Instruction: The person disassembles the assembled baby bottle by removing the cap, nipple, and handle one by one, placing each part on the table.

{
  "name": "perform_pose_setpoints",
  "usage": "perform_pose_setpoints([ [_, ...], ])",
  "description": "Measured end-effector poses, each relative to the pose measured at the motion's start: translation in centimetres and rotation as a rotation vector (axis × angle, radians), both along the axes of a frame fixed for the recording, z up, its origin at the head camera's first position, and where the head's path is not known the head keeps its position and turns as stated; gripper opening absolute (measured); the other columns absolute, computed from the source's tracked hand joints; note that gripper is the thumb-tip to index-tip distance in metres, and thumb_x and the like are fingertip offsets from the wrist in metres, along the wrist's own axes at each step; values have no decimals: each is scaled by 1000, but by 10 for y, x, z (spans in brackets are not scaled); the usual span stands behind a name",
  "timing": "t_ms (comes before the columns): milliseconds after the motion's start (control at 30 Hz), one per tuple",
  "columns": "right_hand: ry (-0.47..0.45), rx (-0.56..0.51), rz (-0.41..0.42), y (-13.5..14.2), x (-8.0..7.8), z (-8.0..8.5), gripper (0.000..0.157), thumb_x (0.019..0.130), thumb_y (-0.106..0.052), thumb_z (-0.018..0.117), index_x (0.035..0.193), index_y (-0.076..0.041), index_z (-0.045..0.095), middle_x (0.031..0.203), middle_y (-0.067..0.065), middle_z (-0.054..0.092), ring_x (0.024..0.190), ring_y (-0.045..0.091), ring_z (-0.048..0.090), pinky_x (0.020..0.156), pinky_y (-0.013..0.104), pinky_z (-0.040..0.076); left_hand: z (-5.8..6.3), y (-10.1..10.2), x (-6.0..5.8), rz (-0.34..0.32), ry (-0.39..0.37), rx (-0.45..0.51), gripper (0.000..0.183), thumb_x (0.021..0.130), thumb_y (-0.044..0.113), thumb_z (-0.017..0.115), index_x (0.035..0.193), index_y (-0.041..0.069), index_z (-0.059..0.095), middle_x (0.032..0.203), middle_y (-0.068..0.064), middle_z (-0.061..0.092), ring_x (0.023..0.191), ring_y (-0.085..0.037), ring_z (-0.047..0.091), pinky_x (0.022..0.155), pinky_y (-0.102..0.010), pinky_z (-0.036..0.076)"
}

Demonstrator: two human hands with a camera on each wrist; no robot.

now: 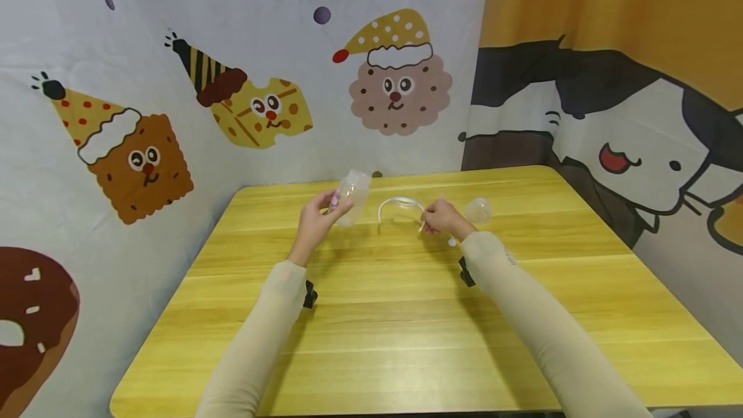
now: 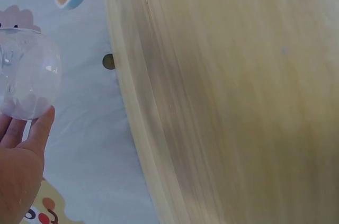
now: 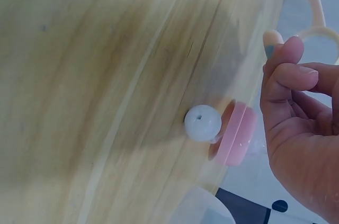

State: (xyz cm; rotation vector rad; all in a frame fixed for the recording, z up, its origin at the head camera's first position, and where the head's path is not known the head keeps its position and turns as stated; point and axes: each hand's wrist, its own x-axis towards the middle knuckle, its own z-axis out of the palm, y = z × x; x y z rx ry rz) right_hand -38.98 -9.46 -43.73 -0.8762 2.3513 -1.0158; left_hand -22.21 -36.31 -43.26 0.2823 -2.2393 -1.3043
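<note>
My left hand holds a clear plastic cup-like container above the back part of the table, tilted, thumb on its near side. In the left wrist view the fingers touch the lower end of the same container. To the right, my right hand pinches one end of a thin, pale curved band. The right wrist view shows the band past the curled fingers. Beside that hand, a white ball with a small hole lies against a pink round lid-like piece.
A clear dome-shaped piece lies at the back right, beyond my right wrist. The wood-patterned table ends at a printed curtain behind it. A dark wrist mount hangs under the right sleeve.
</note>
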Motion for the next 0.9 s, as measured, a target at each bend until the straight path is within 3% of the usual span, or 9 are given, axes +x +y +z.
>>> perform_pose_setpoints([
  [200,36,47,13,-4,-2,-3,32,98,-11,43,102,11,67,68,10,69,62,18,67,59,31,55,-2,-3,0,-17,11,4,57,77,54,71,125,25,59,117,3,64,111,-14,58,94,-39,51],
  [400,57,66,12,-5,-4,-7,33,96,-8,42,99,13,67,63,12,68,50,10,60,48,21,48,-5,-6,1,-23,23,18,55,77,53,72,124,27,59,117,4,64,110,-13,59,92,-39,51],
  [567,42,77,-4,-4,-6,-12,33,95,-8,43,92,12,67,60,11,67,45,7,55,46,20,47,-8,-7,1,-26,17,39,54,77,54,72,122,28,60,118,4,64,112,-14,58,94,-40,51],
  [700,41,83,-8,-4,-7,-11,33,96,-10,43,96,12,67,62,11,67,47,9,56,46,21,47,-8,-8,1,-39,15,60,52,78,51,72,123,27,60,120,3,63,114,-15,57,97,-42,49],
  [900,51,83,-1,-7,-7,-11,35,96,-13,42,107,11,65,62,8,67,48,10,56,44,18,43,9,-1,9,-75,-12,86,52,82,38,72,126,15,59,123,-7,62,119,-25,55,100,-47,47],
])
